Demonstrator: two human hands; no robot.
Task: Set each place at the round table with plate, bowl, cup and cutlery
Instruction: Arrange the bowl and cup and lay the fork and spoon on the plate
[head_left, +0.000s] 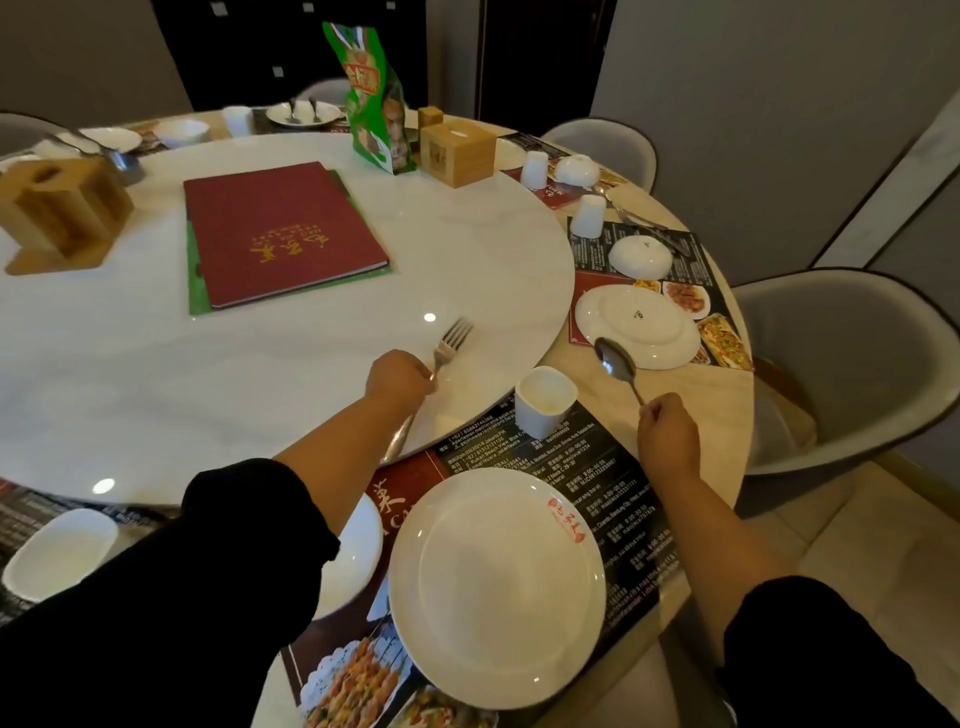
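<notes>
My left hand (397, 378) grips a fork (451, 343) by its handle, tines pointing away over the white turntable (467, 249). My right hand (667, 434) pinches the handle of a spoon (616, 361), its bowl raised near the overturned plate (636, 325) of the place to the right. Right before me a white plate (496, 582) with a red logo lies on a printed placemat (613, 483). A white cup (544, 400) stands behind it. A white bowl (356, 551) sits left of the plate, partly hidden by my left arm.
A red menu (280, 231), a green packet (374, 98) and wooden holders (457, 150) stand on the turntable. The right-hand places have overturned bowls (640, 255) and cups (589, 215). Another bowl (60, 553) sits at the left. Grey chairs (852, 364) ring the table.
</notes>
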